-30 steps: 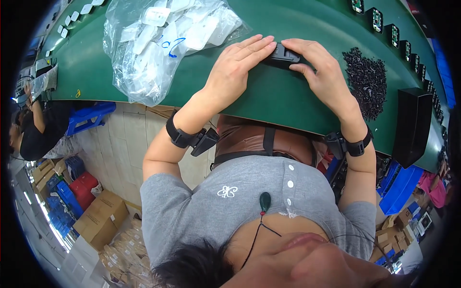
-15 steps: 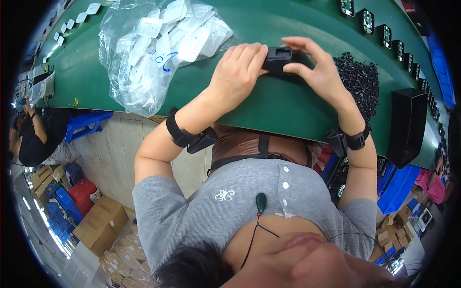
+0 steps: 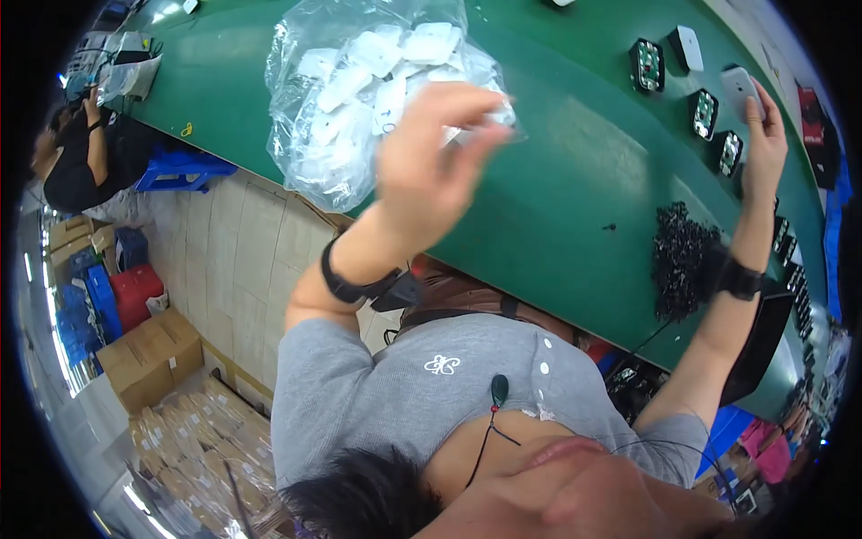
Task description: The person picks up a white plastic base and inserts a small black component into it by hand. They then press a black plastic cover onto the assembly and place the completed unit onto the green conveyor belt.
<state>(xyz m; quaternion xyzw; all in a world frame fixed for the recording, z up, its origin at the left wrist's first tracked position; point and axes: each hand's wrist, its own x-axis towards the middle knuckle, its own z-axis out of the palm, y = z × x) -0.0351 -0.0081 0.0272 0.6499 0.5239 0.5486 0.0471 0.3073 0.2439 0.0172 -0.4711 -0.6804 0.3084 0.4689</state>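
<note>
At the far right of the table, my right hand (image 3: 763,148) is closed on a flat, rounded white-faced piece (image 3: 741,88); what lies beneath its face is mostly hidden. Beside it stand black housings with green circuit boards (image 3: 704,114). One white-topped housing (image 3: 687,48) stands just behind them. My left hand (image 3: 431,166) is smeared by motion, in front of a clear plastic bag (image 3: 292,135) full of white covers (image 3: 373,54). Its thumb and fingers are apart, with nothing visible between them.
A heap of small black parts (image 3: 681,260) lies near my right forearm, and a single one (image 3: 609,226) lies apart on the green table (image 3: 557,189). A black box (image 3: 763,346) stands at the right edge. Someone in dark clothes (image 3: 81,162) is at the far left.
My hands, which were together on a black housing, have parted. The right has gone to the far right with a white-faced piece; the left is in front of the bag. The view has shifted.
</note>
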